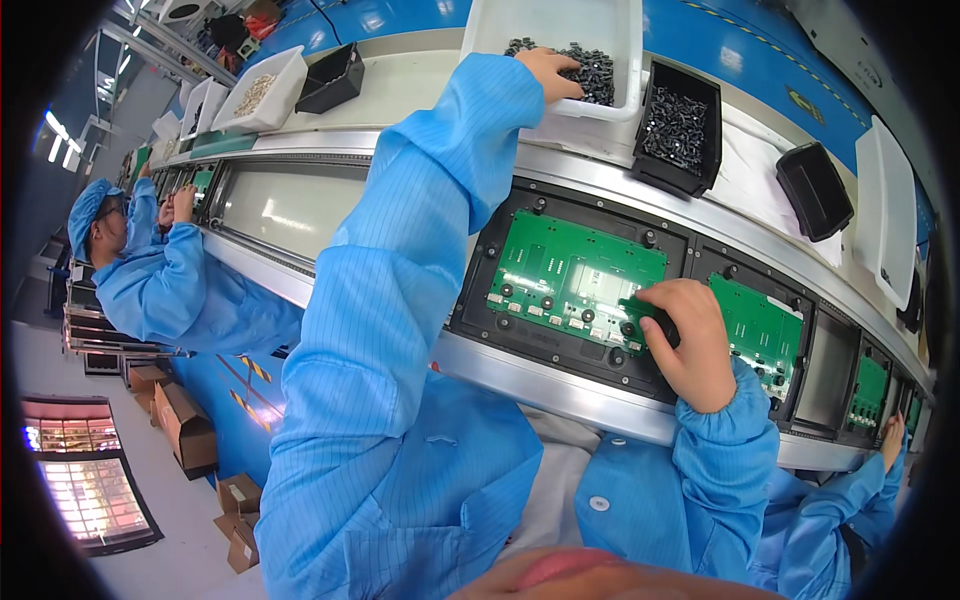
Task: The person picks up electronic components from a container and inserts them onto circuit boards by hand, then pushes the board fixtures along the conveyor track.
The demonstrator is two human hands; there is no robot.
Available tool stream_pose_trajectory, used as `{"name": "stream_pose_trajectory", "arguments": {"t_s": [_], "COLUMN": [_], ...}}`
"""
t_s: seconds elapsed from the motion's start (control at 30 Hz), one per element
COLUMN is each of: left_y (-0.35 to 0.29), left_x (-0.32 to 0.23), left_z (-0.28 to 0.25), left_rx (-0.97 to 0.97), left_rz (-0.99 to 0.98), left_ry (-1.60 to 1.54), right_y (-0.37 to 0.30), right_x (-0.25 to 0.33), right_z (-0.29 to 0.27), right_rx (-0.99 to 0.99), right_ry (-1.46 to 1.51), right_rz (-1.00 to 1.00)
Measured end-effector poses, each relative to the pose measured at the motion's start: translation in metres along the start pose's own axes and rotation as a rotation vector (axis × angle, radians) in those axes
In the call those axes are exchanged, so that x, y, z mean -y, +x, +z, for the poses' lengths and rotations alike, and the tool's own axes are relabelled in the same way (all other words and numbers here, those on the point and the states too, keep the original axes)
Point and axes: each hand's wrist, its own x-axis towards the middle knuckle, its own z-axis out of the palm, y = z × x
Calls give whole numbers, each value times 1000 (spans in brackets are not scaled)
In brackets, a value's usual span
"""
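Note:
My left hand (pixel 553 72) reaches up into a white bin (pixel 560 25) and rests on a heap of small dark parts (pixel 592 68), fingers curled into them. My right hand (pixel 690 345) presses a small black part onto the right edge of a green circuit board (pixel 570 275). That board lies in a black carrier tray (pixel 480 300) on the conveyor line. A second green board (pixel 765 325) sits just right of my right hand.
A black bin of dark parts (pixel 678 125) stands right of the white bin, an empty black bin (pixel 815 190) and a white tray (pixel 890 215) farther right. Another worker in blue (pixel 160 275) sits at left. Cardboard boxes (pixel 185 430) lie on the floor.

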Motion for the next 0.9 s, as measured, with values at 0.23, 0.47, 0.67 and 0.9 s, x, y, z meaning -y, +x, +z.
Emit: {"name": "stream_pose_trajectory", "arguments": {"t_s": [0.23, 0.47, 0.67, 0.9], "left_y": [-16, -11, -10, -36], "left_x": [-9, -96, -140, -156], "left_z": [-3, -18, 55, 27], "left_rx": [-304, -716, -285, -146], "left_rz": [-46, 595, 529, 414], "left_ry": [155, 167, 203, 131], "right_y": [2, 0, 2, -1], "right_x": [-1, 0, 4, 10], "right_z": [3, 5, 4, 6], "right_rx": [37, 30, 55, 75], "right_ry": [29, 21, 1, 0], "right_rz": [-28, -30, -49, -59]}}
